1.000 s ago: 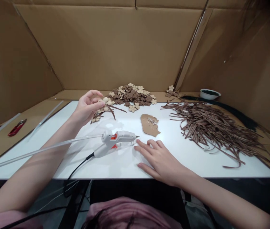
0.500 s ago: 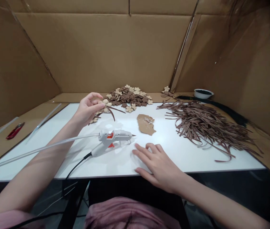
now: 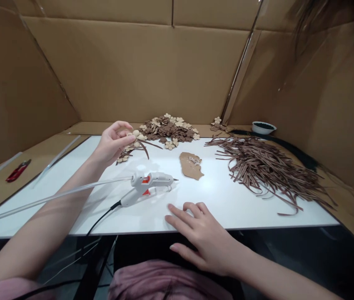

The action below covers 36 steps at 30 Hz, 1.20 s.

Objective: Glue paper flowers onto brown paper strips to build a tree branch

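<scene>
My left hand [image 3: 114, 141] pinches a pale flower cutout [image 3: 138, 135] with thin dark brown strips [image 3: 145, 146] hanging from it, just above other flower pieces on the board. At the front edge of the white board [image 3: 220, 204], my right hand [image 3: 198, 233] is spread with fingers apart, holding nothing. Between the hands lies a white glue gun [image 3: 152, 181] with an orange trigger, its tip pointing right, a long clear glue stick [image 3: 71, 190] sticking out of its back. Beyond its tip sits a tan scrap [image 3: 190, 166] with whitish residue on top.
A heap of brown and cream flower cutouts [image 3: 170, 129] stands at the back. Brown strips [image 3: 267, 166] pile up on the right, near a white bowl [image 3: 263, 128] of dark contents. A red cutter [image 3: 18, 171] lies left. Cardboard walls [image 3: 127, 71] enclose the table.
My right hand has moved down and slightly left, toward the board's front edge, away from the glue gun's tip. The left hand keeps its hold, and the view has shifted slightly.
</scene>
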{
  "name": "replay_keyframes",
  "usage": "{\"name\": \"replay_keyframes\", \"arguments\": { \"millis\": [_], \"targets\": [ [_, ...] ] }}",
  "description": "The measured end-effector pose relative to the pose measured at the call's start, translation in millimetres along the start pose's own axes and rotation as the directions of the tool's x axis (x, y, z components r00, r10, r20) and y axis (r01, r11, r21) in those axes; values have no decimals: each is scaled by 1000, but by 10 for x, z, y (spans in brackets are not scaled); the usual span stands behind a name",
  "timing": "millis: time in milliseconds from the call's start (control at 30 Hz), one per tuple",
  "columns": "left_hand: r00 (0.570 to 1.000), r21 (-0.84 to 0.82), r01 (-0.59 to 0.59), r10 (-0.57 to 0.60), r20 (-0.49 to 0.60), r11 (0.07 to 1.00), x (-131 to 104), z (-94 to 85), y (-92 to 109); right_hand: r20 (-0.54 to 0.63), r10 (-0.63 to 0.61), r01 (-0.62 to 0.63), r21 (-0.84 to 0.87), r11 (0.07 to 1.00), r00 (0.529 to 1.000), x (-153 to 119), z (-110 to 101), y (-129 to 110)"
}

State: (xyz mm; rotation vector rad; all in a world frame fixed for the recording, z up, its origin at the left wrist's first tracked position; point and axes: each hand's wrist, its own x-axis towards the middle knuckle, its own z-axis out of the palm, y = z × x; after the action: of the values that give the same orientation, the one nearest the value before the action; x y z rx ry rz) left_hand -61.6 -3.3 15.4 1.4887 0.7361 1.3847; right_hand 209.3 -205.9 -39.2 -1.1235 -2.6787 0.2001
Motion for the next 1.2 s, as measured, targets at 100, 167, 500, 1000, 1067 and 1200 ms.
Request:
{"name": "replay_keyframes", "arguments": {
  "millis": [100,167,500,1000,1067,1200],
  "targets": [
    [1000,14,0,0,1,1000,-10,-3,5,-20,-7,6,-14,1000,1000,3,11,53],
    [1000,20,-3,3,8,1000,-19,1,13,-56,21,-24,-59,998,998,-44,15,163],
    [999,-9,4,-4,46,1000,-36,82,-5,-270,281,-355,-282,891,921,-370,-108,694],
    [998,49,43,-45,50,998,-52,92,-62,-564,331,-327,111,938,757,-36,-486,1060],
    [997,48,46,-48,54,998,-49,105,-62,-560,368,-318,188,929,742,137,-494,1153],
    [995,58,59,-63,74,997,-46,135,-86,-541,411,-297,288,910,734,461,-440,1363]
  ]
}}
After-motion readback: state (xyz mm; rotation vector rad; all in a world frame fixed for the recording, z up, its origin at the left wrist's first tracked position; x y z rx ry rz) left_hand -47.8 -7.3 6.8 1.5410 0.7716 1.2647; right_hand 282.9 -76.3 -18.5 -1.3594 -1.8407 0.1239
